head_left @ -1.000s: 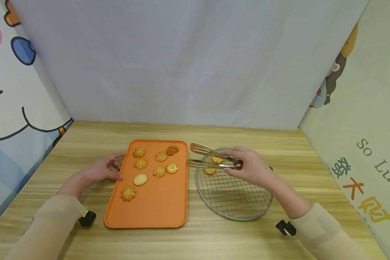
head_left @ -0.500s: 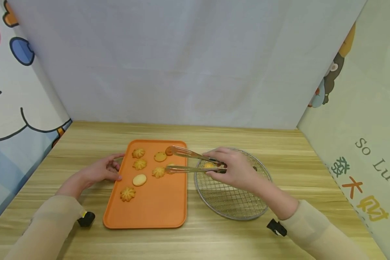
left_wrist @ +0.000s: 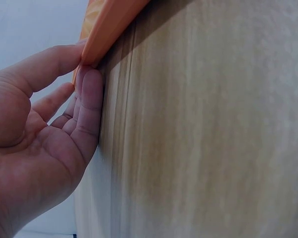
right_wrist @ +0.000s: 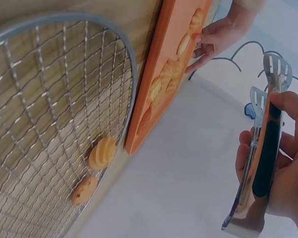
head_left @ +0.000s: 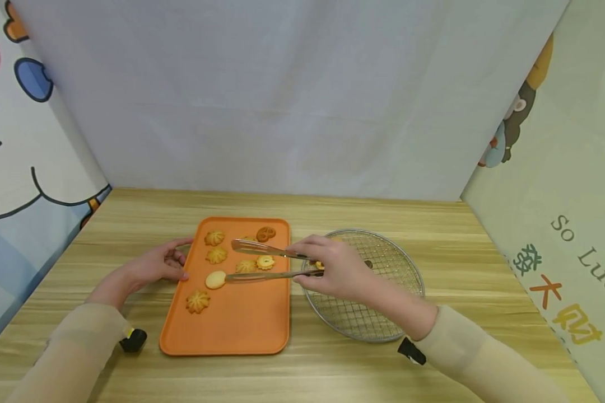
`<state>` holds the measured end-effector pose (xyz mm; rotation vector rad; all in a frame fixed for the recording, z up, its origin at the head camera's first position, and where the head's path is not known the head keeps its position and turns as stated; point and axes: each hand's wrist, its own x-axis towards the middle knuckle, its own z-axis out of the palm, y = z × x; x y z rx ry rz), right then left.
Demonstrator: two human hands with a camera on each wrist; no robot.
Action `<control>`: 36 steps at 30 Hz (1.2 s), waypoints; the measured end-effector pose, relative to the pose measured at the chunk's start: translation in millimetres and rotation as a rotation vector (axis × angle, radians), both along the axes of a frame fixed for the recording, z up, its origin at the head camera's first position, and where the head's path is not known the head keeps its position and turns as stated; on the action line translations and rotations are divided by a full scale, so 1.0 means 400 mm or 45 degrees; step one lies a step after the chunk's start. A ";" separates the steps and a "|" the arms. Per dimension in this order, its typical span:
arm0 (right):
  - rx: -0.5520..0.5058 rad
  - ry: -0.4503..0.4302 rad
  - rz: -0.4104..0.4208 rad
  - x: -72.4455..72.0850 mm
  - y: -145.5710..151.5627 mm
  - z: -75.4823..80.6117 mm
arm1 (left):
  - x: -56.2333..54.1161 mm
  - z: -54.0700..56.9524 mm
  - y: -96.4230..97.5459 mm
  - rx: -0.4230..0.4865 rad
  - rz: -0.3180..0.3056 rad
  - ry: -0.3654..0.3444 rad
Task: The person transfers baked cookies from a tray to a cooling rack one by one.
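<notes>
Wood-grain surface (head_left: 333, 372), pale cloth backdrop (head_left: 302, 112). One orange tray (head_left: 232, 333) of assorted cookies (head_left: 215, 280); our left hand (head_left: 156, 264) pinched its left rim. Slotted metal tongs (head_left: 277, 275), arms parted above the cookies, sat in the grip of our right hand (head_left: 338, 266). One wire rack (head_left: 393, 263), alongside. We judged a light, level squeeze safest against crumbling.

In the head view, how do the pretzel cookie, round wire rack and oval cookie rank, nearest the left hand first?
1. Oval cookie, left half of the orange tray
2. Pretzel cookie, near the tray's far right corner
3. Round wire rack, right of the tray
</notes>
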<state>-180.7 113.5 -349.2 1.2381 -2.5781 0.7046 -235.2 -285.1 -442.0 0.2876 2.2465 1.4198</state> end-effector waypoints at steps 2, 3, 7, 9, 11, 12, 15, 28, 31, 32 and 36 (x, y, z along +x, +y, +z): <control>0.007 -0.003 0.011 0.001 -0.012 -0.004 | 0.000 0.000 0.001 0.007 -0.002 -0.001; 0.013 -0.012 0.015 0.001 -0.018 -0.006 | 0.001 0.001 0.001 0.010 -0.005 0.000; 0.054 -0.028 0.036 0.002 -0.040 -0.016 | 0.001 0.001 0.002 0.022 -0.010 0.001; 0.073 -0.038 0.050 0.001 -0.050 -0.022 | 0.002 0.001 0.002 0.028 -0.007 -0.005; 0.096 -0.034 0.057 -0.001 -0.060 -0.029 | 0.001 0.000 0.002 0.035 -0.008 -0.008; 0.103 -0.041 0.061 -0.002 -0.064 -0.033 | 0.001 0.000 0.001 0.037 -0.008 -0.008; 0.129 -0.044 0.067 -0.004 -0.078 -0.044 | 0.001 -0.001 0.001 0.037 -0.007 -0.005; 0.217 -0.162 0.075 -0.013 -0.127 -0.093 | -0.002 -0.006 -0.003 0.001 0.002 0.009; 0.223 -0.171 0.076 -0.016 -0.137 -0.103 | -0.002 -0.005 -0.003 -0.002 0.001 0.015; 0.223 -0.172 0.076 -0.018 -0.140 -0.106 | -0.002 -0.005 -0.002 -0.004 0.002 0.015; 0.228 -0.169 0.084 -0.024 -0.152 -0.119 | -0.003 -0.005 -0.003 -0.012 0.003 0.017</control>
